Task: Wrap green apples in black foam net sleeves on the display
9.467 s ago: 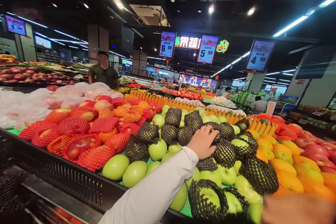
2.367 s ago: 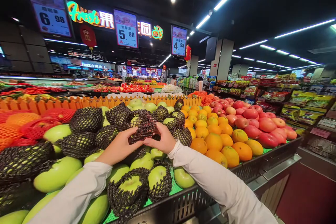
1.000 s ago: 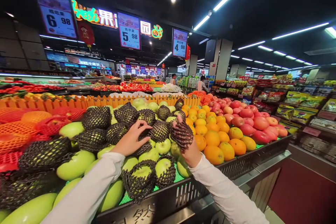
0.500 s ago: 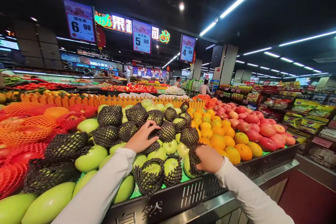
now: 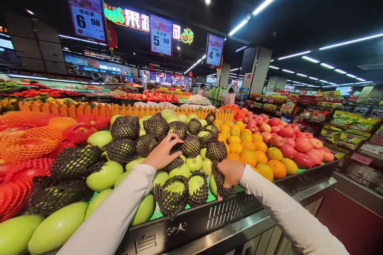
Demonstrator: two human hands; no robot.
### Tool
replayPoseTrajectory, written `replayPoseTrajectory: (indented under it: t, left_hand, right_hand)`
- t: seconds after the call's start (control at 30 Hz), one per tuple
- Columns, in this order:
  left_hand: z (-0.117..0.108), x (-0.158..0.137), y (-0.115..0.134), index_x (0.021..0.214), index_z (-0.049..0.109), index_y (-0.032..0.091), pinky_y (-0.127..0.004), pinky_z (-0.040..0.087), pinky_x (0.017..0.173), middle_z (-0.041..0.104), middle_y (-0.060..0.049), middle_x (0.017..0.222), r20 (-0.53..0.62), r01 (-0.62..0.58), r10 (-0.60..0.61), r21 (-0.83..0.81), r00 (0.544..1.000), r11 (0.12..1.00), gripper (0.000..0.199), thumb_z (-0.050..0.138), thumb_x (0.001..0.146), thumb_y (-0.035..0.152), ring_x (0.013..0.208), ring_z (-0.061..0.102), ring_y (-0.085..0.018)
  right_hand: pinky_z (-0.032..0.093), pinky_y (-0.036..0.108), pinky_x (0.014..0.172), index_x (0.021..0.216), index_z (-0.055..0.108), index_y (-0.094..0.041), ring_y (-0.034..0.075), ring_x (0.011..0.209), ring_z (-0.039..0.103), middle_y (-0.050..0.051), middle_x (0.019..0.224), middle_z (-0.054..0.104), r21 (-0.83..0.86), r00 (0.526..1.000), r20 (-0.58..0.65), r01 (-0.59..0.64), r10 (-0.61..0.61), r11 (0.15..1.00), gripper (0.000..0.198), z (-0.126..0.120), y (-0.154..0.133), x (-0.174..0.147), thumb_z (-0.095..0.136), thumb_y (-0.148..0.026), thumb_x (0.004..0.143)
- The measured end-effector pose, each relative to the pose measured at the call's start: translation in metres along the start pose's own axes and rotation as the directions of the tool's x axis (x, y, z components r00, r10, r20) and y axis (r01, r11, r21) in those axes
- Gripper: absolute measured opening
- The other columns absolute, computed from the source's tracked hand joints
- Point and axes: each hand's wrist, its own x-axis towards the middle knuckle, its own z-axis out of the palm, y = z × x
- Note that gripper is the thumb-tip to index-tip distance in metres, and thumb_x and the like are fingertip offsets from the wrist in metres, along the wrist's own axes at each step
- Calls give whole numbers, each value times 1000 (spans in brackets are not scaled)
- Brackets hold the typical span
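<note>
Right hand (image 5: 231, 171): knuckles up, fingers curled around a black-netted fruit (image 5: 220, 183) at the near edge of the black tray (image 5: 229, 212). Left hand (image 5: 161, 153), between 9 and 10 o'clock of it: palm down, thumb and forefinger parted, holding nothing visible; contact with the netted apples (image 5: 191, 146) beside its fingertips cannot be told.

White-sleeved arms: left forearm reaches in from between 7 and 8 o'clock of its hand, right from 4.

From the left hand: tray front at 6 o'clock bears 然, neighbouring character cut off. Red- and orange-netted fruit (image 5: 38, 143) at 9. Orange picket fence (image 5: 125, 110) behind the fruit, toward 12.

Overhead price screens: "6.98" (image 5: 86, 16) at 11, "5.98" (image 5: 161, 35) with 青苹果 at 12, "4.98" (image 5: 214, 50) at 1. Neon sign (image 5: 136, 20) partly hidden; "esh", 果 and 园 legible.

From the right hand: oranges (image 5: 254, 155), then red apples (image 5: 293, 139), toward 2.
</note>
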Motion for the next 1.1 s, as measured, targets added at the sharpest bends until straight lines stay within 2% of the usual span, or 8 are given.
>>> replayPoseTrajectory:
  t: [0.17, 0.33, 0.43, 0.57, 0.7, 0.8, 0.93, 1.1]
  left_hand:
    - [0, 0, 1, 124, 63, 20, -48, 46, 112, 46, -12, 134, -36, -32, 32, -1, 999, 999, 42, 54, 91, 45, 124, 54, -29]
    - [-1, -1, 2, 124, 64, 20, -47, 49, 107, 47, -12, 135, -36, -31, 30, -4, 999, 1000, 41, 53, 92, 44, 117, 57, -28]
    - [-1, 0, 2, 123, 66, 21, -47, 48, 108, 49, -12, 134, -53, -45, 44, -24, 998, 999, 40, 54, 92, 45, 117, 57, -27]
    - [-1, 1, 7, 113, 70, 21, -52, 38, 117, 58, -11, 127, -128, -43, 30, -104, 991, 994, 41, 56, 91, 53, 125, 52, -29]
    - [-2, -1, 12, 120, 68, 22, -48, 43, 114, 65, -11, 126, -255, -66, -85, -530, 963, 845, 69, 36, 92, 76, 124, 57, -30]
    - [-1, -4, 13, 142, 51, 22, -46, 50, 107, 59, -13, 139, -269, -135, -113, -751, 956, 647, 95, 21, 83, 91, 129, 56, -32]
    - [0, -5, 16, 149, 29, 22, -44, 46, 112, 45, -15, 152, -230, -26, -128, -568, 965, 823, 99, 64, 76, 78, 136, 50, -33]
    - [-4, -7, 27, 140, 33, 23, -43, 51, 104, 48, -14, 145, -207, 36, -123, -382, 971, 924, 86, 74, 74, 60, 126, 56, -30]
  right_hand:
    - [51, 26, 88, 102, 71, -15, 26, 104, 69, 10, 108, 74, 140, 972, -148, 203, -182, 969, 46, 8, 14, -4, 86, -30, 61]
    - [50, 30, 86, 92, 68, -13, 28, 100, 68, 14, 103, 72, 76, 953, -289, 117, -91, 990, 39, 14, 5, -22, 81, -34, 62]
    - [50, 33, 85, 96, 68, -16, 28, 100, 67, 14, 102, 71, 42, 900, -426, 126, -97, 991, 34, 6, -8, -47, 74, -38, 70]
    - [52, 38, 91, 100, 69, -18, 31, 106, 65, 15, 108, 70, 2, 690, -705, 237, -167, 972, 41, -22, -31, -56, 72, -50, 75]
    - [45, 39, 110, 109, 70, -15, 30, 120, 62, 16, 122, 69, -69, 444, -857, 405, -262, 912, 51, -56, -50, 2, 76, -50, 73]
    - [44, 40, 112, 114, 72, -12, 32, 120, 62, 16, 124, 69, -42, 500, -839, 331, -213, 943, 52, -60, -53, 65, 78, -41, 71]
    - [45, 42, 112, 126, 69, -10, 33, 126, 59, 19, 125, 68, 14, 561, -815, 272, -147, 962, 61, -34, -50, 122, 75, -41, 74]
    - [45, 42, 114, 132, 66, -15, 32, 138, 49, 17, 135, 63, 32, 502, -854, 318, -139, 948, 63, -4, -56, 133, 70, -49, 79]
